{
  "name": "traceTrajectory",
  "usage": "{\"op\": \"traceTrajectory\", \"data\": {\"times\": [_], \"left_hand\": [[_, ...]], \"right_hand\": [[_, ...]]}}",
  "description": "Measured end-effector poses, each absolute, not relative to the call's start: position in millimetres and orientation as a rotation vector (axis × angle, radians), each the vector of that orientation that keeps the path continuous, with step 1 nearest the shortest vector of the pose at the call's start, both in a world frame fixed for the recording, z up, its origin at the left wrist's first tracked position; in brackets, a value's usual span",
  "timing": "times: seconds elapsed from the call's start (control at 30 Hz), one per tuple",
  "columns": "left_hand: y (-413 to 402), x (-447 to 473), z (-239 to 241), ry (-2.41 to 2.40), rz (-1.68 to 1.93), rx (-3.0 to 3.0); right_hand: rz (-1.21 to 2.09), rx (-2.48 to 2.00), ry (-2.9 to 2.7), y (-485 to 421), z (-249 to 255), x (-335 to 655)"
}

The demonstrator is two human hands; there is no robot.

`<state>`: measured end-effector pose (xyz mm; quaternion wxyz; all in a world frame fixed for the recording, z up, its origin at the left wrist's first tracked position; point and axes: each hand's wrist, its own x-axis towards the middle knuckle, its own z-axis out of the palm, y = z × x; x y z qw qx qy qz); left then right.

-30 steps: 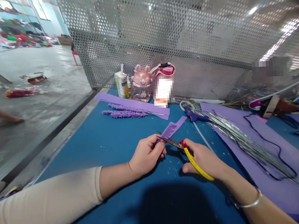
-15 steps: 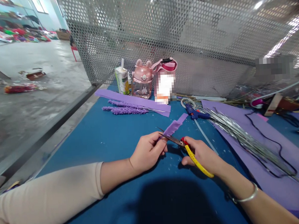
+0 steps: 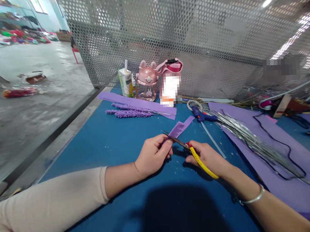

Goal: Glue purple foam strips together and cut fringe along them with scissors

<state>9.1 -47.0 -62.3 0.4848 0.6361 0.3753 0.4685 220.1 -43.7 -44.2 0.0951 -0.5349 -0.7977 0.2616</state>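
Observation:
Pinched in my left hand (image 3: 154, 154) is the lower end of a folded purple strip (image 3: 178, 128), which slants up and to the right. My right hand (image 3: 205, 154) grips a pair of scissors (image 3: 198, 158) with yellow and red handles. The dark blades lie across the strip just above my left fingertips, close together. Beyond my hands lie purple lavender-like stems (image 3: 131, 112), partly on a long flat purple strip (image 3: 144, 105).
A blue glue gun (image 3: 203, 115) and a bundle of silvery wires (image 3: 250, 142) rest on the right, over purple sheets (image 3: 302, 156). A juice carton (image 3: 126, 83), a pink bottle (image 3: 146, 82) and another pink bottle (image 3: 174, 67) stand along the perforated metal panel (image 3: 140, 30).
The scissor blades have closed further over the purple strip, and my right thumb has come nearer the fingers. My left hand keeps its hold. The view has shifted slightly.

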Motion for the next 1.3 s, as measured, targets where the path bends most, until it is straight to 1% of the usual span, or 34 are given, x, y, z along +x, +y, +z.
{"op": "traceTrajectory", "data": {"times": [0.3, 0.43, 0.6, 0.93, 1.3], "left_hand": [[-46.7, 10.2, -62.9, 0.883, 1.096, 1.481], [-46.0, 11.1, -62.4, 0.897, 1.038, 1.435], [-44.9, 10.8, -60.9, 0.939, 1.057, 1.448], [-42.4, 10.6, -60.2, 0.972, 1.101, 1.404], [-43.5, 11.5, -63.8, 0.962, 1.069, 1.438]], "right_hand": [[0.808, -1.634, -2.352, -43.2, -38.1, 221.0], [0.868, -1.634, -2.332, -42.6, -36.3, 221.5], [0.922, -1.69, -2.314, -43.9, -34.1, 222.7], [0.734, -1.725, -2.451, -45.2, -30.6, 226.5], [0.755, -1.647, -2.423, -47.3, -33.6, 226.0]]}}
